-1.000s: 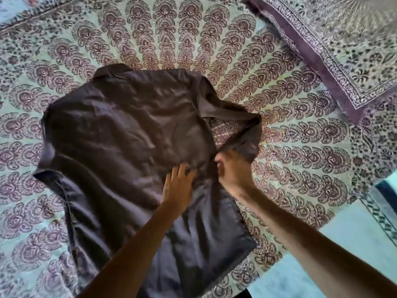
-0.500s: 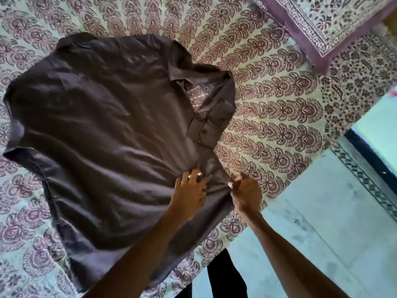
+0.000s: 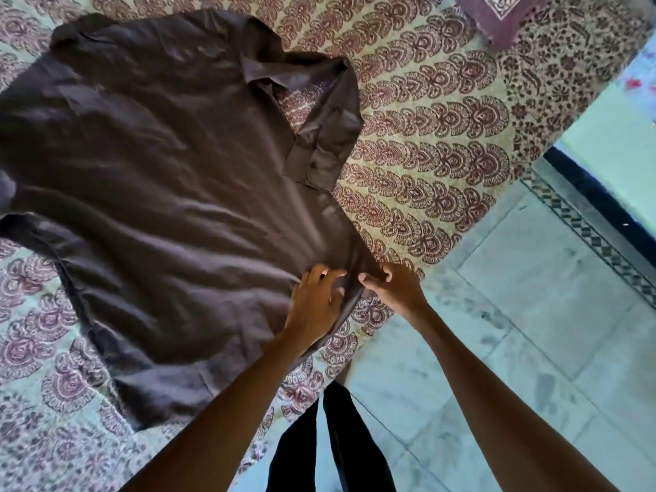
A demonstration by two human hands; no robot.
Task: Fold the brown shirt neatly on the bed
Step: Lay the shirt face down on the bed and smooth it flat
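Observation:
The brown shirt (image 3: pixel 159 193) lies spread flat on the patterned bedsheet (image 3: pixel 436 143), its collar toward the upper left. One sleeve (image 3: pixel 326 136) is folded down along the right side, cuff pointing toward me. My left hand (image 3: pixel 316 307) presses on the shirt's right edge with fingers spread. Right beside it, my right hand (image 3: pixel 394 289) pinches that same edge of the fabric near the corner of the bed.
A maroon-bordered pillow (image 3: pixel 497 16) sits at the top right. The bed's edge runs diagonally from lower left to right, with a pale tiled floor (image 3: pixel 514 314) beyond. Dark trouser legs (image 3: pixel 330 449) stand at the bottom centre.
The sleeve was folded down onto the shirt's side and released. Both hands slid down the right edge toward the bed's corner, and the view shifted right.

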